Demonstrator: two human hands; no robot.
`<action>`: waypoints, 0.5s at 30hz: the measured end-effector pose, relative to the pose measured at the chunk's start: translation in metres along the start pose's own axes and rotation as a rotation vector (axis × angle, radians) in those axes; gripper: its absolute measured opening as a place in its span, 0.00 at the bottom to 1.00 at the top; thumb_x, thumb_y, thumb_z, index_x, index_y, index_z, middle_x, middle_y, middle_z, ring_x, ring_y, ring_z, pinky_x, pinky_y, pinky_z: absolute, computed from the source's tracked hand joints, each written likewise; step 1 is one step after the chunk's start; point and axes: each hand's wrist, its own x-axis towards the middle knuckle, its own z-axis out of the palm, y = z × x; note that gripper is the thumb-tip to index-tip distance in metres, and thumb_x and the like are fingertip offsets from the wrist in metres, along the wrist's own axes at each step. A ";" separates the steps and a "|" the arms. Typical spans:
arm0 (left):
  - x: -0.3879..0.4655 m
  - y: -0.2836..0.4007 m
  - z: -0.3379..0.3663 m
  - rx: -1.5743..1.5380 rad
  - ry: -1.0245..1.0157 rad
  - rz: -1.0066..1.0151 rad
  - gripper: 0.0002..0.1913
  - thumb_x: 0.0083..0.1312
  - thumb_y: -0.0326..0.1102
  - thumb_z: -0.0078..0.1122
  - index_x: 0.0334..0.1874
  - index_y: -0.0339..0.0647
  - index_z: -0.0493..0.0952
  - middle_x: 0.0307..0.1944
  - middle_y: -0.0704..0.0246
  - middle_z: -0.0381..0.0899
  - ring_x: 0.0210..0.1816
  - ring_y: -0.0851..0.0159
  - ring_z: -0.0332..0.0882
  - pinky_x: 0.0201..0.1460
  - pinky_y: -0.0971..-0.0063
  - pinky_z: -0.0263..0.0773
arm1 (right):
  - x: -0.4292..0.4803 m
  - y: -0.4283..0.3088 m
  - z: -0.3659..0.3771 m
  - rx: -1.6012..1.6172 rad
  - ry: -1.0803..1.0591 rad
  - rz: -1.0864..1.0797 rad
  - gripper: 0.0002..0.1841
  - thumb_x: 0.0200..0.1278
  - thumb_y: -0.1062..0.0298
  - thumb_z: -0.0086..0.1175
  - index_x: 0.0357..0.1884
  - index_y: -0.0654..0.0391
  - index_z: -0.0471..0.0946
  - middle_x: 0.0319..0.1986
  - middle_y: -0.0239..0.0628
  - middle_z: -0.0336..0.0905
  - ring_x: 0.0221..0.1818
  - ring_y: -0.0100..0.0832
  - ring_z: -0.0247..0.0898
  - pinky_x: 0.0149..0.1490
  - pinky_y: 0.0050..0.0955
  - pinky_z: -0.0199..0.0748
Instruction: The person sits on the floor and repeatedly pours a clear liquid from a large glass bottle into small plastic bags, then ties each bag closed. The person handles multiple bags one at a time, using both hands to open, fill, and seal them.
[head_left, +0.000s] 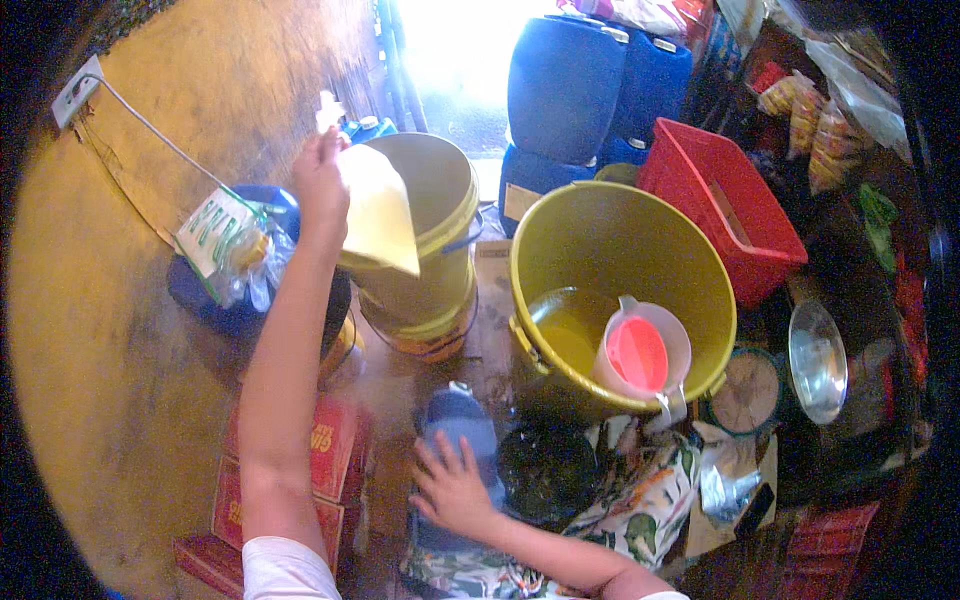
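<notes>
My left hand (322, 187) is raised at upper left, gripping the gathered top of a plastic bag (375, 210) with pale yellow contents. The bag hangs in front of a stack of yellowish buckets (431, 277) and partly covers the upper one's rim. With fingers spread, my right hand (459, 487) is over a blue rounded object (461, 420); whether it touches is unclear. To the right stands a large yellow bucket (622, 225) with yellow liquid (570, 330) at its bottom. Inside its near rim sits a translucent measuring jug (679, 337), showing bright pink-red within.
Blue plastic drums (566, 90) stand by the bright doorway. A red plastic bin (727, 217) leans behind the large bucket. Red boxes (330, 442) are stacked at lower left. A metal bowl (819, 364) is at right. A cable (157, 131) runs from the wall socket (77, 91).
</notes>
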 end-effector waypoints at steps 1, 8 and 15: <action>0.022 -0.017 0.006 0.007 -0.024 -0.052 0.10 0.69 0.39 0.48 0.33 0.43 0.76 0.24 0.78 0.70 0.25 0.78 0.62 0.29 0.81 0.61 | 0.003 0.003 0.004 0.020 -0.009 0.003 0.20 0.56 0.54 0.53 0.47 0.53 0.76 0.56 0.39 0.67 0.67 0.44 0.49 0.67 0.56 0.37; 0.100 -0.216 -0.016 0.881 -0.463 -0.125 0.17 0.64 0.48 0.50 0.34 0.39 0.79 0.30 0.58 0.80 0.33 0.60 0.78 0.39 0.65 0.69 | 0.011 0.013 0.013 0.108 -0.074 0.003 0.18 0.56 0.51 0.51 0.42 0.51 0.78 0.57 0.32 0.68 0.68 0.38 0.49 0.68 0.54 0.34; 0.088 -0.229 0.008 1.007 -0.890 -0.232 0.13 0.63 0.42 0.55 0.34 0.40 0.81 0.32 0.61 0.82 0.32 0.63 0.78 0.38 0.67 0.72 | 0.013 0.020 0.017 0.194 -0.039 0.061 0.19 0.55 0.53 0.51 0.46 0.52 0.77 0.59 0.35 0.65 0.69 0.38 0.47 0.68 0.54 0.33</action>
